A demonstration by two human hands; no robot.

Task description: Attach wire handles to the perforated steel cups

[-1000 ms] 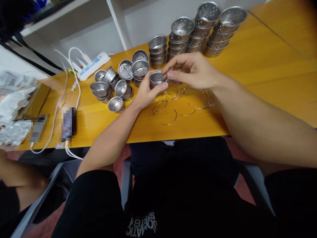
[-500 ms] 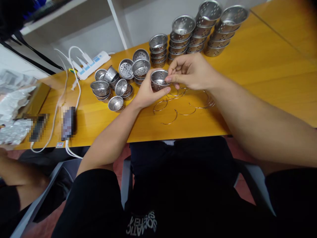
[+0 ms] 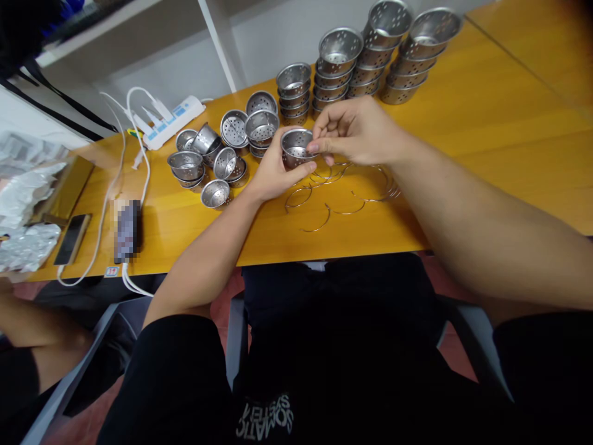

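My left hand (image 3: 273, 173) wraps round a small perforated steel cup (image 3: 293, 147), holding it upright just above the yellow table (image 3: 486, 136). My right hand (image 3: 356, 131) is closed in a pinch at the cup's right rim; what its fingers pinch is too thin to make out. Several loose wire rings (image 3: 324, 204) lie on the table right below and in front of both hands.
Loose steel cups (image 3: 217, 161) lie in a heap to the left, stacked cups (image 3: 365, 62) stand behind the hands. A white power strip (image 3: 169, 120) with cables, a phone (image 3: 71, 238) and foil bags (image 3: 23, 204) are at the left. Another person's arm (image 3: 28, 334) shows at the lower left.
The cup in my left hand has tipped upright so its opening faces up. My right hand has dropped slightly and closed its pinch at the rim.
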